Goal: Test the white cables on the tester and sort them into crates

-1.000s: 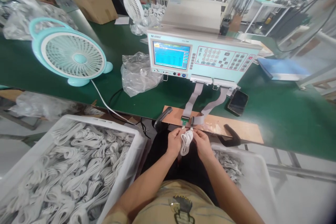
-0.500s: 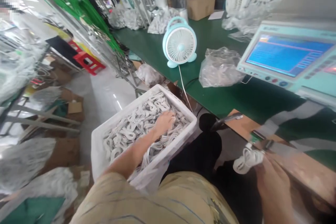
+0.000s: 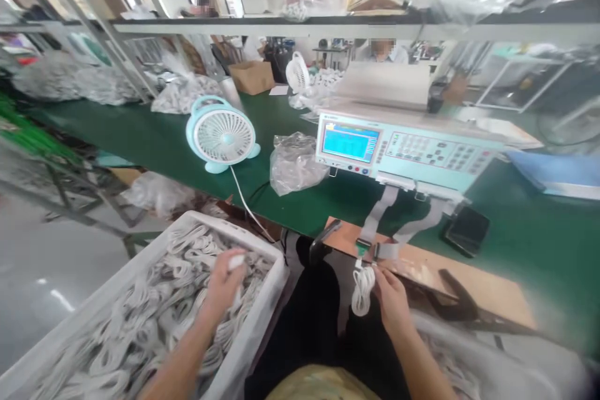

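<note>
My left hand [image 3: 224,284] is above the white bin [image 3: 277,265] of coiled white cables [image 3: 154,319], its fingers closed round a white cable piece [image 3: 235,261]. The rest of that cable cannot be told from the pile. With its fingertips my right hand [image 3: 392,299] pinches the end of a coiled white cable [image 3: 362,297], which hangs below a small green connector board [image 3: 362,249] at the bench edge. Grey ribbon cables [image 3: 377,215] run from there up to a pale blue tester [image 3: 435,153] with a lit screen.
On the green bench [image 3: 276,215] stand a light blue fan [image 3: 222,137], a clear plastic bag [image 3: 295,162] and a black phone [image 3: 466,230]. Black clamps [image 3: 323,240] sit on the wooden board [image 3: 497,290]. Another bin [image 3: 492,356] is at lower right. Two people are beyond the bench.
My view has swung right towards the tester. My left hand has lifted from the cable pile with a white piece in it. My right hand stays with the coiled cable at the connector.
</note>
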Demonstrator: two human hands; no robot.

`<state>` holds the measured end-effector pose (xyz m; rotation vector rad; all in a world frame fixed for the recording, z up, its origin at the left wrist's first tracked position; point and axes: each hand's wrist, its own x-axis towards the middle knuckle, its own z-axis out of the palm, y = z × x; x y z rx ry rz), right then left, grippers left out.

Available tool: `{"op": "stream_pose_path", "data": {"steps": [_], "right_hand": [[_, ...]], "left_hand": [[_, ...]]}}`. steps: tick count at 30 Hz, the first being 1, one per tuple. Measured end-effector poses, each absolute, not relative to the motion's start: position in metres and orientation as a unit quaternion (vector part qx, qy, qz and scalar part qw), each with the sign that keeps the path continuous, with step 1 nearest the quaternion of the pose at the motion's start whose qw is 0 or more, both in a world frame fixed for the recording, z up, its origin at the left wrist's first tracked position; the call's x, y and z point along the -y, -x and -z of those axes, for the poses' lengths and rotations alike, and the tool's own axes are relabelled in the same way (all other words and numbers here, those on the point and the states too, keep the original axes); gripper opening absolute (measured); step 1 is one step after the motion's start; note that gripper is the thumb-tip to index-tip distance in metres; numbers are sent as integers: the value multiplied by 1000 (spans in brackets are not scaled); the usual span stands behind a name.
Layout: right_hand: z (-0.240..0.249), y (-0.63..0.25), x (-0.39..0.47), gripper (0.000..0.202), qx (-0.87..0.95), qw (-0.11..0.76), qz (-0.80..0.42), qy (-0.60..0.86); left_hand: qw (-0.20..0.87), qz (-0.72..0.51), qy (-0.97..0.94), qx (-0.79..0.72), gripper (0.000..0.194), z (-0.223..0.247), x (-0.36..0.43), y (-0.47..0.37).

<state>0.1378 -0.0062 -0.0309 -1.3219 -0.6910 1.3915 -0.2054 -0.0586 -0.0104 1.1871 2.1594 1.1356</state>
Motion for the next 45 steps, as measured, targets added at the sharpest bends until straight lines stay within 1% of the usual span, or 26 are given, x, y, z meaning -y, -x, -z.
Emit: {"op": "stream_pose_path", "data": {"steps": [1,3,4,7,10,13,16,18,21,23,25,26,28,29,30,31,32,35,37,39,41,43,45], "right_hand": [[29,-137,7,25,287,526,-579,552],[27,-135,9,25,281,529,-580,552],[25,-135,9,25,281,529,-582,550],[23,-136,10,25,290,522,-588,546],[24,-138,8,25,299,517,-587,546],[29,-136,6,25,297,530,-583,540],[30,-128,9,25,297,546,-575,533],[25,-127,15,27,311,536,-576,533],[15,-153,26,29,352,475,-606,532],[9,-192,39,27,406,405,-607,550],[5,-238,53,25,492,302,-551,603],[5,-258,61,25,522,262,-483,652],[4,-282,73,19,550,215,-335,734],[4,-282,78,16,557,208,-286,752],[3,-276,82,16,567,208,-270,750],[3,-263,85,17,579,214,-290,731],[2,-246,87,18,592,222,-341,696],[2,-191,89,23,564,254,-543,567],[3,-166,89,26,531,276,-626,499],[6,-154,89,26,529,300,-627,487],[11,-151,89,23,563,322,-566,509],[18,-149,87,18,609,330,-497,523],[25,-148,84,18,637,335,-459,521]], "left_hand": [[293,-414,-443,-739,28,7,50,177],[451,-376,-468,-660,26,4,34,114],[498,-359,-473,-631,29,5,27,83],[585,-351,-453,-574,37,14,6,13],[624,-394,-415,-533,38,24,-11,-15],[612,-435,-410,-518,34,28,-16,-20],[596,-448,-414,-523,34,28,-7,-23],[615,-439,-393,-524,34,27,4,-25],[716,-384,-276,-513,38,25,15,-22],[787,-356,-175,-472,40,24,18,-16],[829,-352,-100,-422,36,25,19,-11],[840,-353,-75,-406,32,26,19,-9],[849,-353,-42,-390,22,29,20,-9],[851,-355,-31,-387,18,31,20,-11],[851,-359,-23,-384,15,32,20,-14],[850,-365,-16,-379,14,33,20,-17],[849,-375,-8,-372,13,33,20,-20],[838,-423,14,-345,8,32,19,-27],[814,-467,15,-346,14,30,19,-26],[771,-507,-13,-385,24,30,22,-24],[714,-518,-91,-462,29,34,28,-19],[642,-488,-233,-544,31,43,35,-15],[565,-426,-405,-579,28,54,43,-10]]}}
